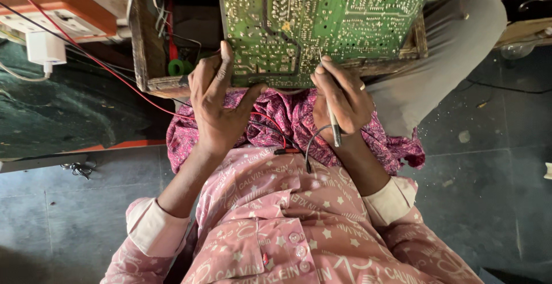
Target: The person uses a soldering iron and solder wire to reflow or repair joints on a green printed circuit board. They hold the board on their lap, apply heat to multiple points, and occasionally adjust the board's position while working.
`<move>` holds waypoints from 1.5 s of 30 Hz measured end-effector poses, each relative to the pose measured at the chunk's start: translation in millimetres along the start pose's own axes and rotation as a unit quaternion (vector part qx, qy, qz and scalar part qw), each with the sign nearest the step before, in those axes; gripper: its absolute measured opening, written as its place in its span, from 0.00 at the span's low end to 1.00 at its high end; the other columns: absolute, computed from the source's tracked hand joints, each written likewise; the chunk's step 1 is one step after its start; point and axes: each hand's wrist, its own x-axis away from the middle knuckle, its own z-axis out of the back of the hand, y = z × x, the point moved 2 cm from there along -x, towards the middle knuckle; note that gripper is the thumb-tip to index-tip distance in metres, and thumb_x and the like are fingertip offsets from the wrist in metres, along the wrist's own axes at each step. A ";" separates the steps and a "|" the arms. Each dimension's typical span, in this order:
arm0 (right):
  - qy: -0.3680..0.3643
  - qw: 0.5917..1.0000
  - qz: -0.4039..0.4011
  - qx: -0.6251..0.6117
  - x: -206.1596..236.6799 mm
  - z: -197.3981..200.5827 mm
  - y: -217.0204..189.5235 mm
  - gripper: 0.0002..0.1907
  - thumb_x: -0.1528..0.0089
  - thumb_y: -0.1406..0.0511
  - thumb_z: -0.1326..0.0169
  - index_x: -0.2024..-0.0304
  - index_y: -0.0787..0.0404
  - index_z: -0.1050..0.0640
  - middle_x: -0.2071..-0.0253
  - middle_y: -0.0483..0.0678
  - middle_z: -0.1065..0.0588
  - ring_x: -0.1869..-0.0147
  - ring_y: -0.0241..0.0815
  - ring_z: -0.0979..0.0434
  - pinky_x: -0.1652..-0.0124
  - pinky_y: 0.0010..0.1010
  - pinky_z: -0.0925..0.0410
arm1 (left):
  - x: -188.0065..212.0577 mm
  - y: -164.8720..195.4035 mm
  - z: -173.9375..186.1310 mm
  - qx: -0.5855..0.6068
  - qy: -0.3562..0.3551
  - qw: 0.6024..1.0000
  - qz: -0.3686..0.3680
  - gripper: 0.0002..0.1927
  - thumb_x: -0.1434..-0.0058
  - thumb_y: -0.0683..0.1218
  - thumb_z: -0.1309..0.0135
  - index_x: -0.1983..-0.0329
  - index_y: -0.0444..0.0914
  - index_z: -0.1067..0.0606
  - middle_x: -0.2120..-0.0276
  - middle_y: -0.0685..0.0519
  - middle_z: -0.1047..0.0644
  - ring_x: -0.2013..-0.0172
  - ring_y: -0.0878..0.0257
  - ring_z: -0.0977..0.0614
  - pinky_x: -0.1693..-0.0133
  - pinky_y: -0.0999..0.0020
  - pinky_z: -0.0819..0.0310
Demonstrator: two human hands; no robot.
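Hands: left hand [215, 103] steadies one circuit board [322, 22]; right hand [342, 100] seemingly grips one probe [333, 129].

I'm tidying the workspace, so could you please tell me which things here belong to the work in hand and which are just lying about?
In use:
- large green circuit board, steadied by the left hand
- thin pen-like probe with cable, gripped in the right hand

Lying about:
- white plug adapter
- green tape roll
- worn wooden tray
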 end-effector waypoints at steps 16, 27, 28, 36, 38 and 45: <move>0.014 0.993 -0.071 -0.093 9.9 4.3 2.8 0.13 0.35 0.78 0.38 0.47 0.67 0.20 0.52 0.59 0.21 0.52 0.51 0.16 0.55 0.36 0.21 | 8.6 1.8 2.6 0.005 0.002 1.000 -0.006 0.43 0.40 0.46 0.27 0.26 0.33 0.36 0.48 0.46 0.25 0.49 0.50 0.24 0.45 0.55 0.34; -0.027 0.999 -0.020 -0.010 -0.3 11.2 -0.6 0.10 0.33 0.70 0.44 0.51 0.69 0.22 0.56 0.57 0.22 0.51 0.56 0.23 0.48 0.45 0.31 | 2.5 -1.4 2.2 0.006 0.008 1.000 0.007 0.43 0.40 0.48 0.27 0.27 0.33 0.36 0.47 0.47 0.24 0.48 0.51 0.24 0.44 0.55 0.34; -0.030 0.999 -0.015 -0.008 1.6 9.7 0.6 0.10 0.33 0.70 0.44 0.51 0.69 0.23 0.56 0.57 0.22 0.51 0.56 0.23 0.48 0.46 0.30 | 2.7 -1.9 2.4 0.004 0.006 1.000 0.004 0.42 0.40 0.48 0.27 0.27 0.33 0.36 0.47 0.47 0.24 0.48 0.51 0.24 0.44 0.55 0.34; -0.032 0.999 -0.022 -0.012 13.1 6.3 0.7 0.09 0.30 0.69 0.45 0.50 0.69 0.24 0.55 0.57 0.23 0.50 0.56 0.23 0.50 0.46 0.28 | 4.1 -0.4 4.9 0.004 0.001 1.000 0.008 0.43 0.40 0.48 0.27 0.27 0.33 0.36 0.48 0.47 0.24 0.49 0.51 0.23 0.44 0.55 0.34; -0.031 0.999 -0.036 -0.018 13.5 6.9 1.0 0.09 0.30 0.69 0.45 0.50 0.69 0.24 0.55 0.57 0.23 0.49 0.56 0.23 0.49 0.45 0.28 | 3.8 -0.2 5.5 0.008 0.008 1.000 -0.004 0.43 0.40 0.48 0.27 0.27 0.33 0.36 0.47 0.46 0.24 0.48 0.50 0.23 0.44 0.55 0.34; -0.023 0.999 -0.014 -0.019 17.0 5.2 8.4 0.09 0.32 0.72 0.43 0.50 0.69 0.23 0.56 0.55 0.23 0.51 0.54 0.22 0.51 0.45 0.27 | 4.2 -0.5 5.1 0.007 0.006 1.000 -0.001 0.43 0.41 0.47 0.26 0.27 0.33 0.36 0.47 0.47 0.24 0.49 0.51 0.23 0.44 0.55 0.34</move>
